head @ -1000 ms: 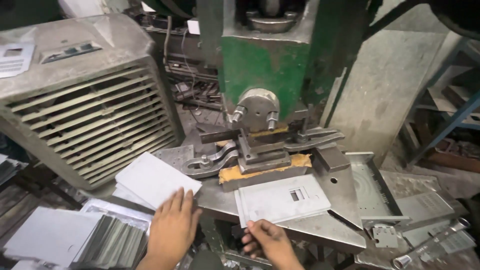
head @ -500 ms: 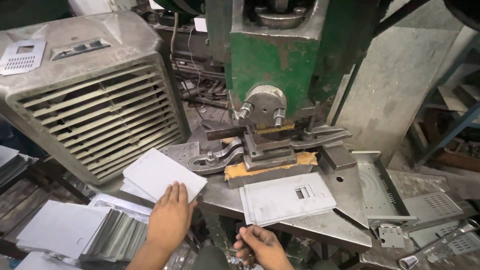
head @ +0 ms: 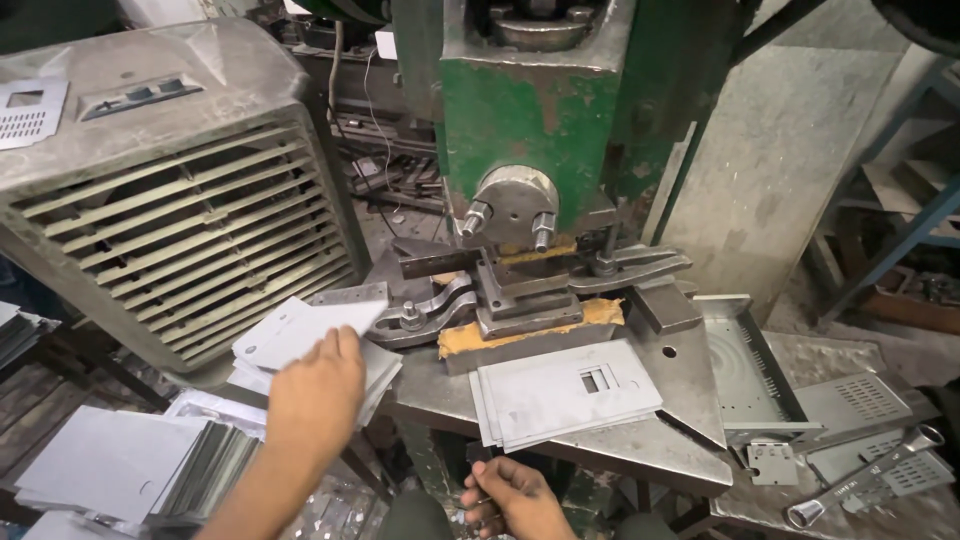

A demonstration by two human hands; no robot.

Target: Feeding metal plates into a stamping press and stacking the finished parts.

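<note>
1. Metal sheet (head: 300,328), thin, grey and rectangular, is lifted off a small stack of blanks (head: 375,365) at the left edge of the press surface (head: 640,440). The left hand (head: 315,395) holds it, fingers flat on top and pointing away from the viewer.
2. Green press machine (head: 530,100) rises at the centre, its grey tooling (head: 520,290) low over the surface.
3. Grey louvred housing (head: 170,200) stands to the left, behind the lifted sheet.
4. Stack of punched sheets (head: 565,390), each with a small rectangular window, lies on the surface in front of the tooling.
5. Another pile of sheets (head: 120,465) sits lower left, below the left arm.
6. Right hand (head: 515,500) is low under the front edge of the surface, fingers curled closed around something small; I cannot tell what.
7. Wrench (head: 865,490) lies at lower right among perforated metal parts (head: 850,410).
</note>
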